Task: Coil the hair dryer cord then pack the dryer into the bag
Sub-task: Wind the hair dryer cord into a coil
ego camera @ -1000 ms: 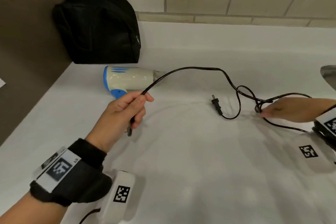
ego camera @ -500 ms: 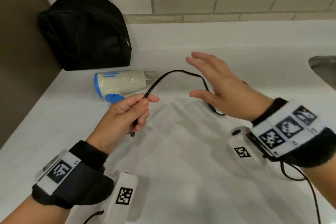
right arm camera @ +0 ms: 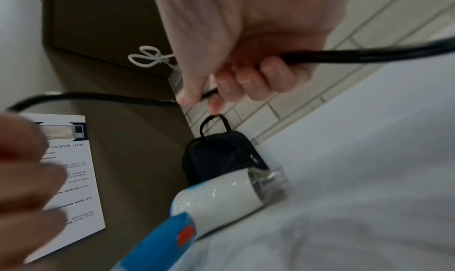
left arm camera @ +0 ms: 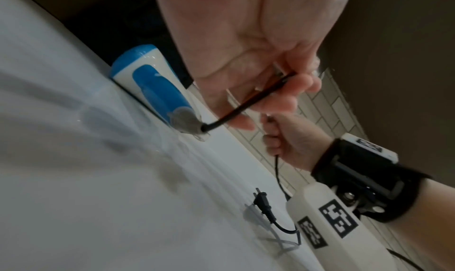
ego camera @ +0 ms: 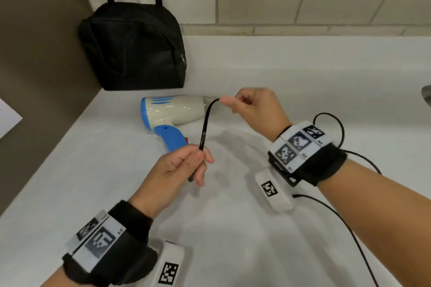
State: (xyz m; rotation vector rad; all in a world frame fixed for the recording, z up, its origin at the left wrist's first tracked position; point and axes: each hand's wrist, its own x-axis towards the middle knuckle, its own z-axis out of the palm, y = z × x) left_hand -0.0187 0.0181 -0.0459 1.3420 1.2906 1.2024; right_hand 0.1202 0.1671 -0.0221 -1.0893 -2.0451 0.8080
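- One hair dryer point(ego camera: 172, 112), white with a blue handle, at centre frame in the head view.
- One black cord point(ego camera: 205, 123), running from centre frame off toward the right.
- One plug point(left arm camera: 337, 204), lower centre of the left wrist view.
- One black bag point(ego camera: 133, 46), upper left of the head view, with two handle straps.
- Two hands: the left hand point(ego camera: 177, 170) at lower centre, the right hand point(ego camera: 254, 109) at centre right.
- Two black wrist bands, one on each arm.
- One printed sheet point(right arm camera: 71, 178), lower left of the right wrist view.
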